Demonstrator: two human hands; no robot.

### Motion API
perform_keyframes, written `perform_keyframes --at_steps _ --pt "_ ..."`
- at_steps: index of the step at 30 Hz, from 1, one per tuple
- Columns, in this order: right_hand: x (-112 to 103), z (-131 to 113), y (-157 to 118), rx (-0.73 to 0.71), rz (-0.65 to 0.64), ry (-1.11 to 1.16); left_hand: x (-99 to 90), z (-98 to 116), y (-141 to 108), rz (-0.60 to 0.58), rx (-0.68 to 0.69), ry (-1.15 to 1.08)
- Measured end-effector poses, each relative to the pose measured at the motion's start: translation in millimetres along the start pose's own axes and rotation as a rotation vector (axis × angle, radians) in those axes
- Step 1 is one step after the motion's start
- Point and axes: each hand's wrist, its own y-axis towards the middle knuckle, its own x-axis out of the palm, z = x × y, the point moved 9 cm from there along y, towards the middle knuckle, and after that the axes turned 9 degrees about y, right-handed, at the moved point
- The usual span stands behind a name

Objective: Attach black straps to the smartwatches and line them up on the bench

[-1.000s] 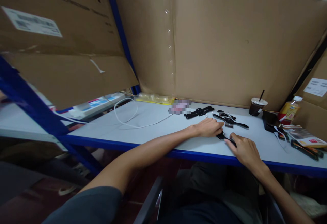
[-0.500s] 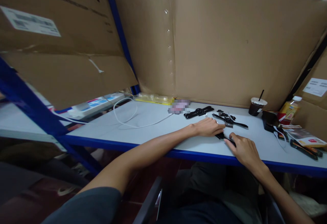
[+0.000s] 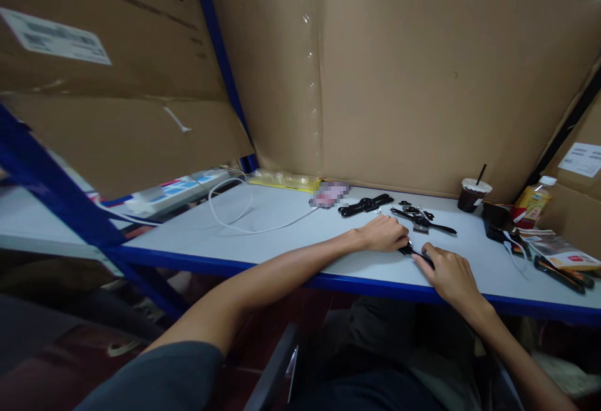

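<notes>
Low over the front of the table, a black watch band [image 3: 409, 249] lies between my two hands, partly covered by them. My right hand [image 3: 451, 271] pinches its near end between thumb and fingers. My left hand [image 3: 382, 233] is closed at the other end, its fingertips mostly hidden. Just beyond them rests another black watch band [image 3: 436, 226], beside a small dark plate [image 3: 421, 229] and several small black parts [image 3: 425, 214]. A further black watch band [image 3: 366, 205] with a round middle lies behind my left hand.
A white cable [image 3: 263, 233] loops across the table's left side to a blurred pink item [image 3: 328, 195]. To the right stand a lidded cup [image 3: 472, 197], a bottle [image 3: 533, 201], a black tray [image 3: 495, 220] and a packet [image 3: 561, 249]. Cardboard [image 3: 422, 86] walls the back.
My left fingers have curled in and drawn back slightly, uncovering more of the held band and the small dark plate. My right hand has stayed almost still.
</notes>
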Motion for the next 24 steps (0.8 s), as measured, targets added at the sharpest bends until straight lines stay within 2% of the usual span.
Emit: perform_keyframes --at_steps 3,10,18,24 --pt "-1.0 -1.0 -0.2 -0.007 0.003 0.004 0.0 0.6 -0.1 0.004 0.004 0.003" --pt "1.6 0.3 0.3 -0.016 -0.004 0.001 1.0 4.4 -0.7 0.04 0.108 -0.019" --pt "1.8 0.6 0.8 -0.005 -0.01 -0.005 1.0 3.9 -0.6 0.03 0.138 0.081" --pt "-0.8 -0.9 0.4 0.002 -0.02 0.0 0.9 2.8 -0.7 0.09 0.159 0.088"
